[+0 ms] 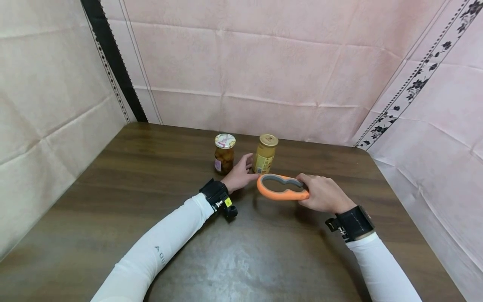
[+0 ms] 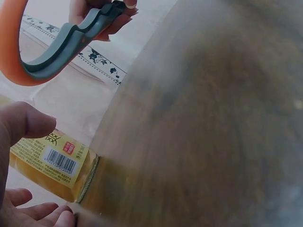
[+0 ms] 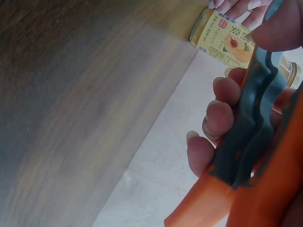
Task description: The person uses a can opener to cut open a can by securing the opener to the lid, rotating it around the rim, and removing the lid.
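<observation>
A yellow jar (image 1: 265, 155) with a gold lid stands at the back of the wooden table (image 1: 241, 256). My left hand (image 1: 241, 173) cups its lower part. In the left wrist view the thumb (image 2: 23, 123) and fingers (image 2: 33, 213) curl round either side of the yellow jar (image 2: 52, 163). My right hand (image 1: 318, 193) grips one end of an orange and grey jar opener (image 1: 282, 188), held level just in front of the jar. The right wrist view shows fingers (image 3: 218, 118) wrapped round the opener (image 3: 246, 142), with the yellow jar (image 3: 227, 40) beyond.
A second jar (image 1: 224, 153) with dark contents and a patterned lid stands just left of my left hand. Pink cloth (image 1: 264, 71) hangs behind and on both sides of the table. The table's right edge (image 1: 400, 201) runs close to my right wrist.
</observation>
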Demonstrator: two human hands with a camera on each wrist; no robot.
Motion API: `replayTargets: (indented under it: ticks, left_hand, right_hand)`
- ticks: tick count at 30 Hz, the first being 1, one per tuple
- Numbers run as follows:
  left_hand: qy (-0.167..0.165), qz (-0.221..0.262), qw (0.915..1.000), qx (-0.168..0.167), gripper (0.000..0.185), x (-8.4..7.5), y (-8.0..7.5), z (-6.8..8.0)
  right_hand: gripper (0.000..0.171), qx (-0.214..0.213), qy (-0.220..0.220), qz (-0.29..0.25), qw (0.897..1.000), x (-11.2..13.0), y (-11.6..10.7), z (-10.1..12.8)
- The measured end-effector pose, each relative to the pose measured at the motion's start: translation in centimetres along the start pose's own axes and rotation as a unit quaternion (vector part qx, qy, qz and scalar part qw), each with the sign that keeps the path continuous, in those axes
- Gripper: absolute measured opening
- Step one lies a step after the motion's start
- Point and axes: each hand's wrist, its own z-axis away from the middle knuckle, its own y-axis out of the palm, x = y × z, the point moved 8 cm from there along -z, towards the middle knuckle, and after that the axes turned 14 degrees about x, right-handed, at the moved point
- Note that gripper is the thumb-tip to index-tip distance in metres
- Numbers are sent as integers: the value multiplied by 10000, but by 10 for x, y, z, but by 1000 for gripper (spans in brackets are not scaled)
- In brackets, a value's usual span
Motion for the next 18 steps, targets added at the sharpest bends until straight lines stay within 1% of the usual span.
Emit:
replayTargets:
  ticks: [4, 11, 18]
  left_hand:
    - [65, 6, 10000, -56, 82, -1, -1, -4]
    - [128, -66, 9997, -214, 88, -5, -3, -13]
    - [299, -80, 9994, -127, 89, -4, -3, -20]
  right_hand:
    - [35, 6, -21, -28, 10000, 0, 0, -1]
    - [34, -24, -56, -54, 10000, -1, 0, -1]
    - [34, -96, -63, 0, 9999, 0, -1, 0]
